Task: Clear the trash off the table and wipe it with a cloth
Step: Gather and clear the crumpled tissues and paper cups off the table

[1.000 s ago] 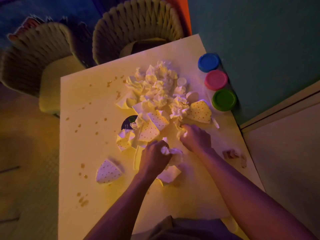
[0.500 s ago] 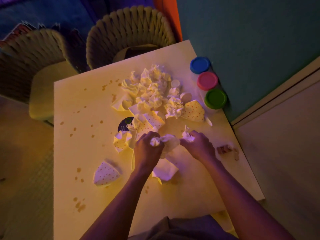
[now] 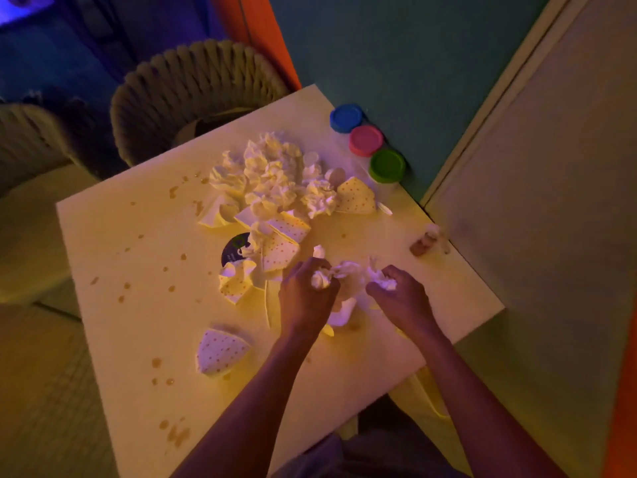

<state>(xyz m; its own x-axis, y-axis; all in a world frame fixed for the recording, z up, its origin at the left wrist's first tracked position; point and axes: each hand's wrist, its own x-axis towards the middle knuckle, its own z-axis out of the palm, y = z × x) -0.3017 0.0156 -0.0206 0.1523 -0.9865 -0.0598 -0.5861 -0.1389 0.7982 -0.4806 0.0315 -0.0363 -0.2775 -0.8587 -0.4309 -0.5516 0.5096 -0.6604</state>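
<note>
A heap of crumpled white tissues [image 3: 272, 174] and torn dotted paper pieces [image 3: 279, 250] covers the middle and far part of the pale table [image 3: 138, 305]. My left hand [image 3: 305, 298] is closed around a crumpled tissue [image 3: 320, 279] near the table's middle. Just to its right, my right hand [image 3: 403, 298] grips another tissue wad [image 3: 382, 281]. White paper [image 3: 351, 274] bunches between the two hands. One dotted paper wedge [image 3: 220, 351] lies apart at the near left. Brown spots [image 3: 174, 432] dot the left side of the table.
Three tubs with blue [image 3: 346, 117], pink [image 3: 366, 140] and green [image 3: 386, 165] lids stand by the teal wall at the table's far right. A small brown object [image 3: 425, 243] lies near the right edge. Two woven chairs [image 3: 196, 94] stand beyond the table.
My right hand pulled back from the heap with a tissue wad and came close beside my left hand. The camera view shifted slightly.
</note>
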